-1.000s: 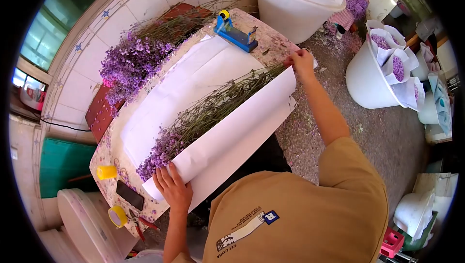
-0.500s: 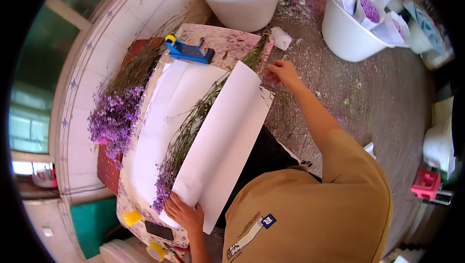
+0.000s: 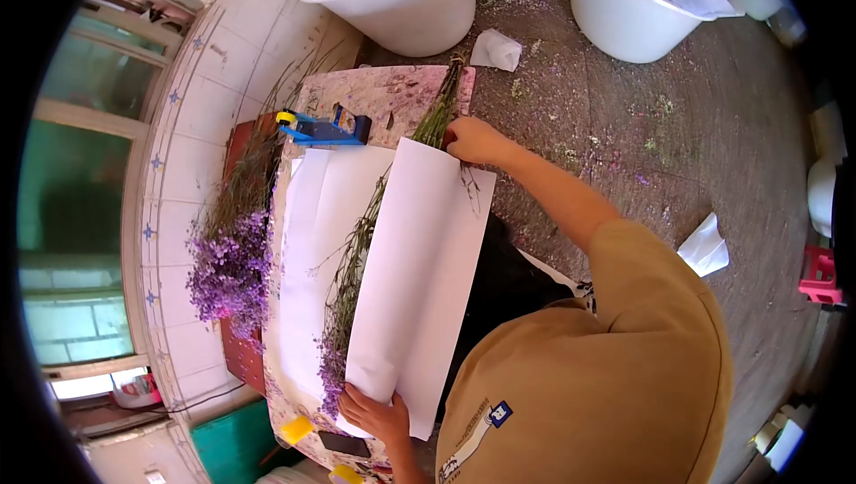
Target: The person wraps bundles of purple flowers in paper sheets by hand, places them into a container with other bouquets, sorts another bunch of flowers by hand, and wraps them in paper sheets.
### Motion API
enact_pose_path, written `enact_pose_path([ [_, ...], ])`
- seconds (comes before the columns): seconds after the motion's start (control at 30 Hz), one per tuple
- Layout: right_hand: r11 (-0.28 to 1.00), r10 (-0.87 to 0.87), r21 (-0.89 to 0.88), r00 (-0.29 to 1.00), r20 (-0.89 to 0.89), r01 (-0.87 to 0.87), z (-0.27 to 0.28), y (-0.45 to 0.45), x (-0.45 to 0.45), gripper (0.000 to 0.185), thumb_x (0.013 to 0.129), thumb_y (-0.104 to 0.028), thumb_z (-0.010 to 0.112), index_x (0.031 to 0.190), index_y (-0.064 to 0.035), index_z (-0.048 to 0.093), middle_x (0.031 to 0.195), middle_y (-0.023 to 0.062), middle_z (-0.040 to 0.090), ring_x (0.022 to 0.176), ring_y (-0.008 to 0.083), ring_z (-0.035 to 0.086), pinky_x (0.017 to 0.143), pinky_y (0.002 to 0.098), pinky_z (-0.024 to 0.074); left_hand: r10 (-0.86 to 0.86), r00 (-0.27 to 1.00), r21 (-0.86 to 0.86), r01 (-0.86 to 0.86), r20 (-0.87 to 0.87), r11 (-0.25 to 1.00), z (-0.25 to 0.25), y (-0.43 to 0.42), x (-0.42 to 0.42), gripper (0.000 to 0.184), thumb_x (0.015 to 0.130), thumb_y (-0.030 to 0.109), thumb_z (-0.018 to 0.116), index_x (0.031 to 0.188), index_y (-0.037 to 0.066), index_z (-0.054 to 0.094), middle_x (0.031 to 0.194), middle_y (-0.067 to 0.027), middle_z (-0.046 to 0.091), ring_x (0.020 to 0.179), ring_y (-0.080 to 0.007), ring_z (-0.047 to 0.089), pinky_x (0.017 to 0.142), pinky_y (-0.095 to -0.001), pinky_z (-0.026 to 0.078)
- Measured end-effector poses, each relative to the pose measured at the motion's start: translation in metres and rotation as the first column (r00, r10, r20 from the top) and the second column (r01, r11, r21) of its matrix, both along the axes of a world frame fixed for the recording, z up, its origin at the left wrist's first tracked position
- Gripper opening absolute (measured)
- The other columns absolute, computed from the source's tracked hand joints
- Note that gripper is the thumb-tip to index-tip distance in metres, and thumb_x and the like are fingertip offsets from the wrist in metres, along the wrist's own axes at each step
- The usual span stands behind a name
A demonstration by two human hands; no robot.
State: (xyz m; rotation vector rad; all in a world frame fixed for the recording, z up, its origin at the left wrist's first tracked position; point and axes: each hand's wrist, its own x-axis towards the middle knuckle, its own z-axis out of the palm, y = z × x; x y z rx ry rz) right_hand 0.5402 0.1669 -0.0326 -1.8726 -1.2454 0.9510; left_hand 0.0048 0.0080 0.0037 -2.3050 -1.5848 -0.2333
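A bunch of purple flowers (image 3: 333, 355) lies on white paper (image 3: 312, 243) on the table, its stems running up past the paper's far end. A sheet of white wrapping paper (image 3: 401, 261) is folded over part of the bunch. Near the blossoms, my left hand (image 3: 374, 414) presses on the folded paper's near end, fingers spread. At the far end, my right hand (image 3: 475, 141) has its fingers curled against the stems (image 3: 435, 118) and the paper's corner; what the fingertips hold is hidden.
Beyond the paper stands a blue tape dispenser (image 3: 325, 129). More purple flowers (image 3: 230, 266) lie at the left edge. Yellow tape (image 3: 295, 430) and a phone (image 3: 344, 445) are near my left hand. White tubs (image 3: 401, 7) stand behind the table.
The view has turned. My right hand left the stem ends, moved off to the side, and is now back against the stems by the paper's edge. My left hand stays on the paper's near end.
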Motion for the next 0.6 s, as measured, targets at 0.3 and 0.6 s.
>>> enact_pose_path([
  [0.3, 0.978, -0.182, 0.162, 0.918, 0.353, 0.132, -0.018, -0.002, -0.001, 0.021, 0.085, -0.022, 0.065, 0.096, -0.0043, 0.069, 0.093, 0.0225, 0.070, 0.093, 0.0420, 0.067, 0.080, 0.0499, 0.0529, -0.020, 1.000, -0.008, 0.020, 0.001, 1.000, 0.000, 0.003, -0.004, 0.088, 0.074, 0.024, 0.072, 0.146, -0.007, 0.033, 0.135, -0.0326, 0.044, 0.126, -0.0519, 0.043, 0.109, -0.0648, 0.032],
  [0.6, 0.889, -0.450, 0.259, 0.829, 0.333, 0.379, -0.045, 0.025, 0.075, 0.020, 0.084, -0.014, 0.053, 0.098, -0.0107, 0.068, 0.100, 0.0179, 0.071, 0.096, 0.0417, 0.066, 0.078, 0.0538, 0.0515, -0.073, 0.995, -0.070, 0.077, 0.062, 0.995, 0.011, 0.017, 0.008, 0.092, 0.068, 0.019, 0.076, 0.146, -0.006, 0.033, 0.133, -0.0314, 0.045, 0.122, -0.0504, 0.045, 0.107, -0.0633, 0.034],
])
